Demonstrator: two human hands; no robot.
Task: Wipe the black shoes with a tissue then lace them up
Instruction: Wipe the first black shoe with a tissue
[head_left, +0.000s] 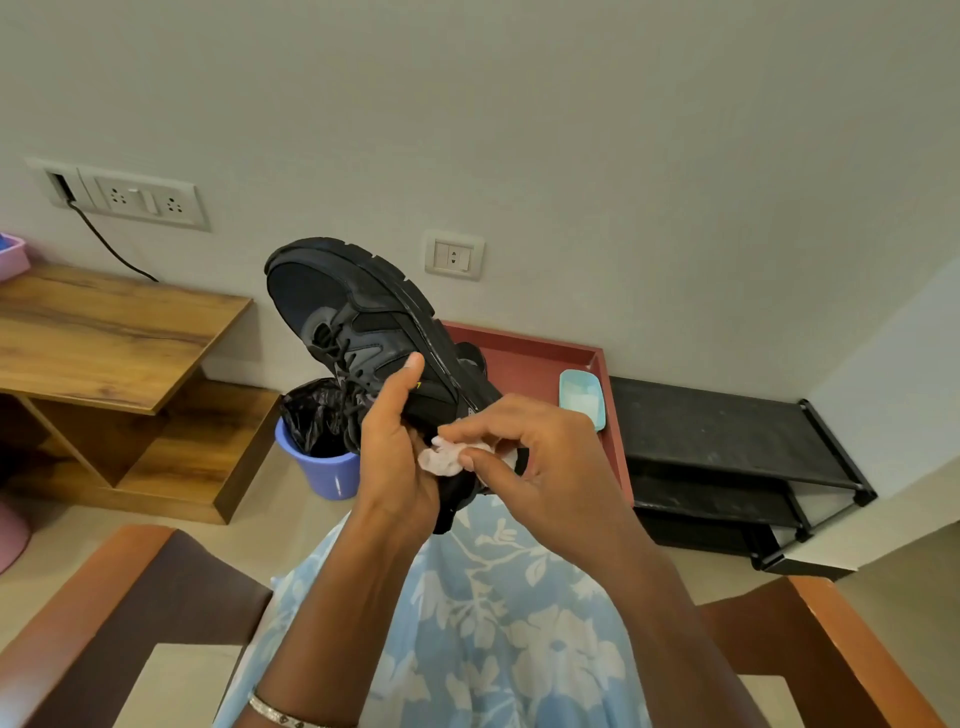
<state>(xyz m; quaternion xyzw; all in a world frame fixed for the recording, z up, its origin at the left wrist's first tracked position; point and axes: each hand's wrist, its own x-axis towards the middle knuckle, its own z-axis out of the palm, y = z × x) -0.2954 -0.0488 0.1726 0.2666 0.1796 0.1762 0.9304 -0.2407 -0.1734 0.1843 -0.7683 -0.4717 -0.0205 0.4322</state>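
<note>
A black shoe (358, 317) with black laces is held up in front of me, toe pointing up and to the left, sole turned to the right. My left hand (397, 447) grips it near the heel, thumb lying along its side. My right hand (540, 462) pinches a crumpled white tissue (441, 460) against the heel end of the shoe. A second dark shoe (470, 353) shows partly behind the first, on the red tray.
A red tray (540, 358) holding a light blue dish (582, 397) sits ahead. A purple bin (327, 467) with a black liner stands to its left, a wooden desk (104, 332) further left, a black shoe rack (727, 441) to the right. Chair arms flank my lap.
</note>
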